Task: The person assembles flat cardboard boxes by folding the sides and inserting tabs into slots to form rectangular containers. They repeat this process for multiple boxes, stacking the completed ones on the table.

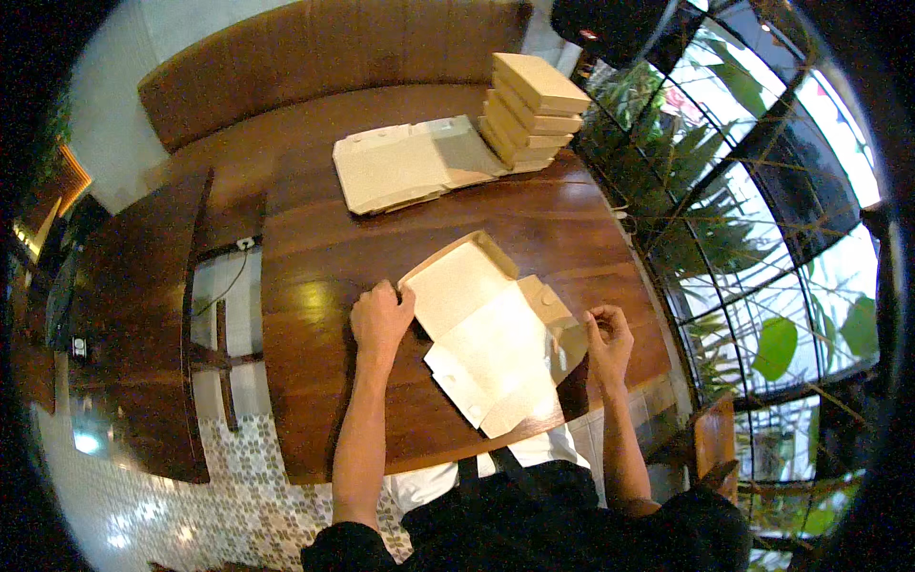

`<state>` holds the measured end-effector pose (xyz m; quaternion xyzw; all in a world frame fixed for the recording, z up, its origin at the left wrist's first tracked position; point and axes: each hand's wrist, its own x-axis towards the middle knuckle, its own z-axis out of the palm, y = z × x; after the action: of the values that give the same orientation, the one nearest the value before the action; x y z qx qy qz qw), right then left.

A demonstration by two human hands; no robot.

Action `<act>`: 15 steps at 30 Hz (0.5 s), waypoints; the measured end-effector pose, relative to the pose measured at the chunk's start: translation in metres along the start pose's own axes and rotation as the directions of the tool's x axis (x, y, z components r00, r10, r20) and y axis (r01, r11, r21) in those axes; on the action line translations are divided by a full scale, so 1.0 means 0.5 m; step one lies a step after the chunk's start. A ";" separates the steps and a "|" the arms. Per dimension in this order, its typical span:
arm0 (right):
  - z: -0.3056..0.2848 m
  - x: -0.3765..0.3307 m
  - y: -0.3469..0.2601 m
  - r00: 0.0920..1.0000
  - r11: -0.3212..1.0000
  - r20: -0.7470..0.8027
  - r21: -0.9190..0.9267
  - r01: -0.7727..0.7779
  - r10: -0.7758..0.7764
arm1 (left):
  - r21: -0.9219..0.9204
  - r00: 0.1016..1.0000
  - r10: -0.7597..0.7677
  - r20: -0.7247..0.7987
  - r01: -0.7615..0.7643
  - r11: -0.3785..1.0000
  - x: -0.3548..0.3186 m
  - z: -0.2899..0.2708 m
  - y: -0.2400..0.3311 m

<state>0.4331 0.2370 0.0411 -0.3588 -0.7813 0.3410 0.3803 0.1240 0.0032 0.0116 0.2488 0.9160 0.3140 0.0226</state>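
A partly folded brown cardboard box (491,329) lies opened out on the wooden table in front of me, set at a slant. Its far edge and a side flap on the right stand raised, while the near part lies flat toward the table's front edge. My left hand (381,319) is closed at the left edge of the box, thumb and fingers at its far left corner. On the other side, my right hand (608,341) is curled in a pinch at the tip of the right side flap. The fingertips partly hide the contact there.
Flat unfolded cardboard blanks (410,162) lie farther back on the table (315,381). Beside them at the far right stands a stack of several folded boxes (536,110). A brown bench back (334,62) runs behind, and a gridded window (762,238) is on the right.
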 end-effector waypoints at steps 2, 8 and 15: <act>-0.013 -0.017 0.023 1.000 0.998 -0.019 -0.052 -0.020 0.019 | 0.017 0.999 0.050 0.022 -0.050 0.999 0.002 0.000 0.006; 0.031 -0.033 0.024 0.970 0.951 0.123 -0.203 0.233 -0.211 | 0.143 0.993 0.069 0.098 -0.083 0.986 -0.057 -0.100 0.075; 0.198 0.192 0.012 0.849 0.755 0.366 -0.407 0.514 -0.380 | -0.252 0.463 0.191 0.865 0.072 0.965 -0.172 -0.228 0.158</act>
<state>0.3084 0.2930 0.0224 -0.1961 -0.9476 0.0737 0.2412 0.2115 -0.0480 0.1394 0.4022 0.7143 0.2543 0.5132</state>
